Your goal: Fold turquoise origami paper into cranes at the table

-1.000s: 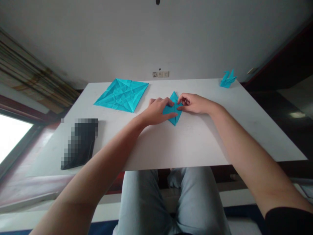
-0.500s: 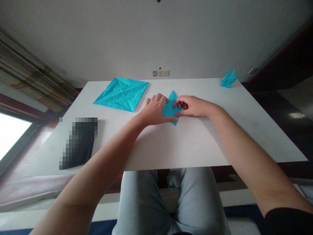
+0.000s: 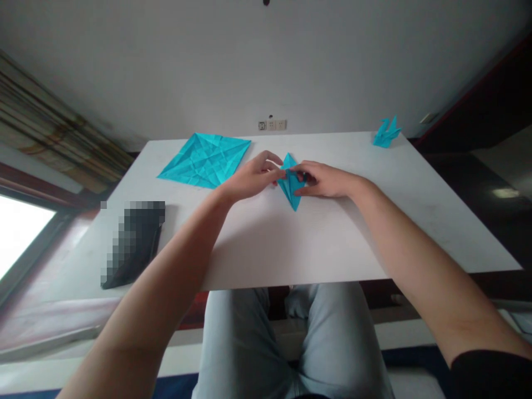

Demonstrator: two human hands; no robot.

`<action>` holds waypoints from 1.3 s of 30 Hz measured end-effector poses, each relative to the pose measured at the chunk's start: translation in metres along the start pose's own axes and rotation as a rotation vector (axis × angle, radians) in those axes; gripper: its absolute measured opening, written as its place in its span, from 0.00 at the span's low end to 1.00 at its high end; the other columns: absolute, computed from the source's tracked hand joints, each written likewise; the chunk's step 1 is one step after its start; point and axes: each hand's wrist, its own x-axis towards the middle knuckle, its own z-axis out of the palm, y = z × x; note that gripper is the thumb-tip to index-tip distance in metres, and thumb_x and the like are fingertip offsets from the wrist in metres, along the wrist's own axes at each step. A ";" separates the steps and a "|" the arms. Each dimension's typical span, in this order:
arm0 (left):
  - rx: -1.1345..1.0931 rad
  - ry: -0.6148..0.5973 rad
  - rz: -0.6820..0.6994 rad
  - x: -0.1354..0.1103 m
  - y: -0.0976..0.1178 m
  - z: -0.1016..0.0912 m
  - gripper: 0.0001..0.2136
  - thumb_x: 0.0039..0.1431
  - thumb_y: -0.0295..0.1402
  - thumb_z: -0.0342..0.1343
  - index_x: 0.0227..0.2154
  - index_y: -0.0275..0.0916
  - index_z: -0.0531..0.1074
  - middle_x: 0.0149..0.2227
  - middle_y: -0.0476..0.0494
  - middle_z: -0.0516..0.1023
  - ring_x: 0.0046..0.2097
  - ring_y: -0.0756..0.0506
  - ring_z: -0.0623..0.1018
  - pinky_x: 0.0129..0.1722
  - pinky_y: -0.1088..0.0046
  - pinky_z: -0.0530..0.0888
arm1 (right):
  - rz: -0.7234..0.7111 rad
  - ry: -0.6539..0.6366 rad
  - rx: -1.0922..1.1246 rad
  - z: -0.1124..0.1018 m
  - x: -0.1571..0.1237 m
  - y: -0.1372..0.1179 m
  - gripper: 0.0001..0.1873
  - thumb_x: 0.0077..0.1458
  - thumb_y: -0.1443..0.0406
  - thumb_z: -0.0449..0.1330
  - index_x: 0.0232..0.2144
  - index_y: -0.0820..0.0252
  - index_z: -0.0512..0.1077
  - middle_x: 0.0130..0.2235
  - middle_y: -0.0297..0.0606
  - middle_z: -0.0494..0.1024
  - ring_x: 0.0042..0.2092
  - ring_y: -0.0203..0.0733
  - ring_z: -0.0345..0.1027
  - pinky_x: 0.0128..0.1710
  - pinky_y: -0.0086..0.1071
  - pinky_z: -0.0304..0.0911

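Note:
A small folded piece of turquoise paper (image 3: 292,191), kite-shaped with its point toward me, lies in the middle of the white table (image 3: 291,244). My left hand (image 3: 251,178) pinches its upper left edge with curled fingers. My right hand (image 3: 326,180) grips its upper right side, thumb and fingers closed on the paper. The two hands meet over the paper's upper half and hide it.
A large creased turquoise sheet (image 3: 204,159) lies flat at the table's far left. A finished turquoise paper crane (image 3: 386,133) stands at the far right corner. A dark, pixelated object (image 3: 133,243) rests near the left front edge. Wall sockets (image 3: 272,124) sit behind the table.
My left hand has lifted off the paper, where it lay flat, and now pinches the edge. The paper looks narrower, its left flap folded inward. My right hand has shifted slightly left.

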 end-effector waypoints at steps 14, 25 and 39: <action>0.780 -0.052 0.109 -0.011 0.008 0.018 0.21 0.65 0.51 0.74 0.55 0.47 0.86 0.63 0.34 0.83 0.67 0.24 0.74 0.70 0.41 0.65 | 0.036 0.053 -0.029 -0.006 -0.003 0.002 0.28 0.54 0.48 0.79 0.52 0.51 0.85 0.54 0.46 0.76 0.48 0.55 0.75 0.52 0.50 0.77; 0.739 -0.093 0.114 -0.008 0.006 0.019 0.16 0.69 0.45 0.68 0.52 0.42 0.84 0.52 0.39 0.89 0.55 0.34 0.85 0.65 0.52 0.70 | 0.035 0.068 0.032 -0.002 -0.004 0.002 0.23 0.55 0.51 0.80 0.46 0.50 0.78 0.46 0.39 0.79 0.42 0.49 0.70 0.42 0.42 0.71; 0.708 -0.062 0.054 -0.012 0.013 0.023 0.31 0.68 0.63 0.66 0.57 0.40 0.79 0.57 0.33 0.82 0.62 0.29 0.83 0.72 0.44 0.67 | 0.102 0.068 0.060 -0.005 -0.004 0.004 0.29 0.56 0.42 0.78 0.50 0.51 0.81 0.45 0.40 0.83 0.41 0.49 0.74 0.42 0.42 0.73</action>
